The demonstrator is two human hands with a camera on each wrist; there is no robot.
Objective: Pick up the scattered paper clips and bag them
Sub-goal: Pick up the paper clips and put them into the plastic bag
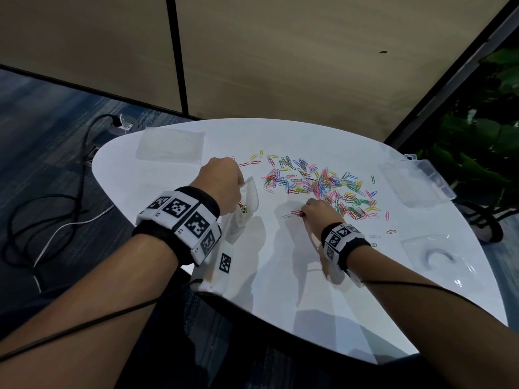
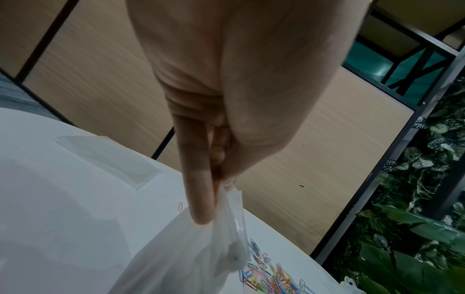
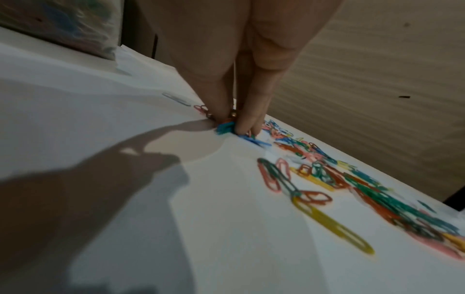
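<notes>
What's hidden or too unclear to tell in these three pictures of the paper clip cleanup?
- Head view: the right hand covers its own fingertips, and the left hand covers part of the bag's mouth.
- Left wrist view: the bag's contents, hidden by cloudy plastic and the bottom edge.
- Right wrist view: how many paper clips the fingertips pinch; blurred and bunched.

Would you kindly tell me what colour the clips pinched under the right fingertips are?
Mostly blue clips, clearest in the right wrist view.

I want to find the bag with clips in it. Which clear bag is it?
The bag that the left hand holds up. Coloured clips show inside; the flat bag at the table's far left looks empty.
</notes>
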